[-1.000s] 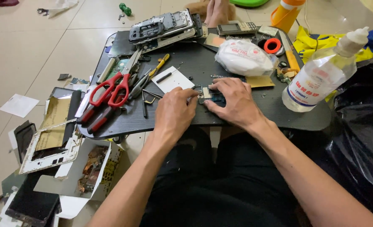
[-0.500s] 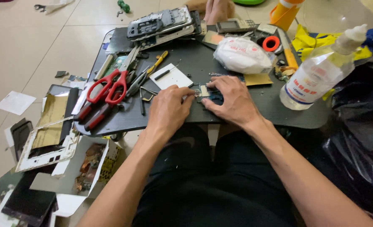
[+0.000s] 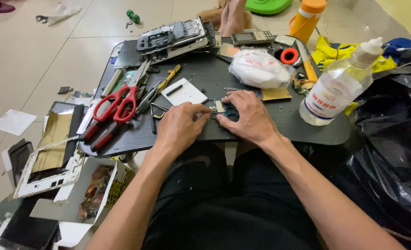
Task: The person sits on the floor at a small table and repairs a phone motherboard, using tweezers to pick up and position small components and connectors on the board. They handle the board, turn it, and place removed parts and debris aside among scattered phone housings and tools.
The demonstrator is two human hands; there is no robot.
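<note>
1. The left hand (image 3: 180,126) lies knuckles-up on the dark surface (image 3: 270,127), its fingers curled together, with the fingertips pressing against the left edge of a small circuit board (image 3: 224,110).
2. The right hand (image 3: 248,116) lies just beside it, palm down, with fingers slightly spread; the thumb and forefinger bear on the right and near sides of the same board.
3. The circuit board sits flat near the front middle of the surface, between the two hands and mostly hidden by them; whether either hand actually pinches it or only presses on it cannot be told.
4. Left of the hands lie red-handled scissors (image 3: 115,107), a yellow-handled tool (image 3: 168,77) and a white card (image 3: 184,91) with a small dark stick across it.
5. Behind the hands sit a white crumpled bag (image 3: 259,68), a square of yellowish foil (image 3: 275,94) and a roll of orange tape (image 3: 289,55).
6. At the far edge, stripped phone frames (image 3: 175,34) are stacked.
7. A clear plastic bottle (image 3: 337,88) with a white nozzle stands at the right end of the surface.
8. On the tiled floor to the left lie a white phone frame (image 3: 48,164) and loose paper scraps.
</note>
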